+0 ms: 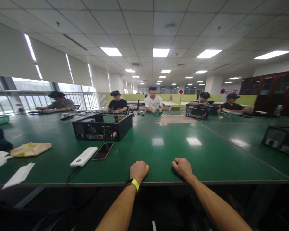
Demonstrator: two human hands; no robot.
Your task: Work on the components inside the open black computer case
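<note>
My left hand (139, 171) rests on the near edge of the green table (159, 150) as a closed fist, with a black and yellow band on its wrist. Close to its right, my right hand (182, 168) also lies on the table with its fingers curled under. Neither hand shows anything in it. Nearest to my left hand are a white power bank (83, 157) with a cable and a dark phone (103, 151), lying side by side. Farther back stands an open black computer case (102, 125).
Several people sit along the far and left sides of the table. Another computer case (197, 112) stands at the far right, and a third (281, 138) at the right edge. White papers (18, 175) and a yellow packet (30, 149) lie at the left.
</note>
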